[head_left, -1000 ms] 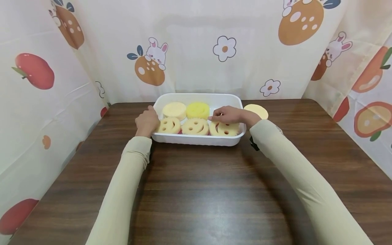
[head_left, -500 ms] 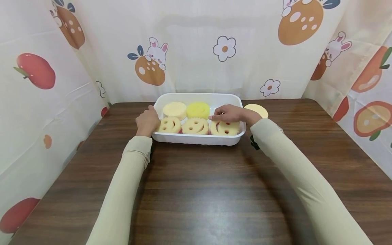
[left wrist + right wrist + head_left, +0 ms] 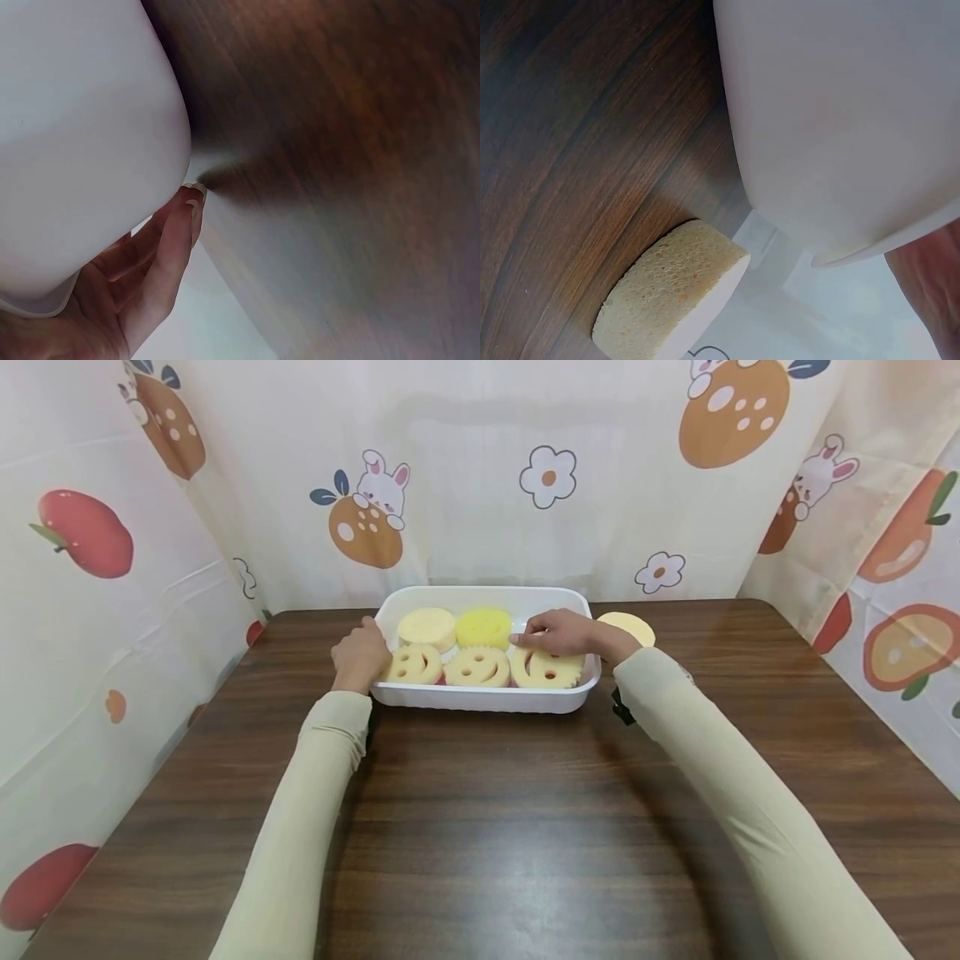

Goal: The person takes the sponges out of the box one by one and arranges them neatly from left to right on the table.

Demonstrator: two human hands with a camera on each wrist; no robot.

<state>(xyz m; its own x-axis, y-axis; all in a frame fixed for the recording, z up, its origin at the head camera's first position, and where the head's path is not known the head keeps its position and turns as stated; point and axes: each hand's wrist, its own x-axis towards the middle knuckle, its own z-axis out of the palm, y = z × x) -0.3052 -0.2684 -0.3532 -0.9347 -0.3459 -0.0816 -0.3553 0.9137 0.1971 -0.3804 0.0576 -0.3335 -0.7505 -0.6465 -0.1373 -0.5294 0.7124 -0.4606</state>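
My left hand (image 3: 361, 656) is wrapped around the left end of the white tray (image 3: 486, 697), fingers curled against its outer wall. My right hand (image 3: 558, 633) lies on the right-hand smiley sponge (image 3: 547, 669) in the tray's near row; fingers look bent onto its top edge, though I cannot tell whether they pinch it. Two more smiley sponges sit beside it, with two plain round sponges behind. One pale round sponge (image 3: 673, 291) lies on the wooden table (image 3: 480, 827) just outside the tray's right end.

Bright, even light; wrist views blurred (edges bowed).
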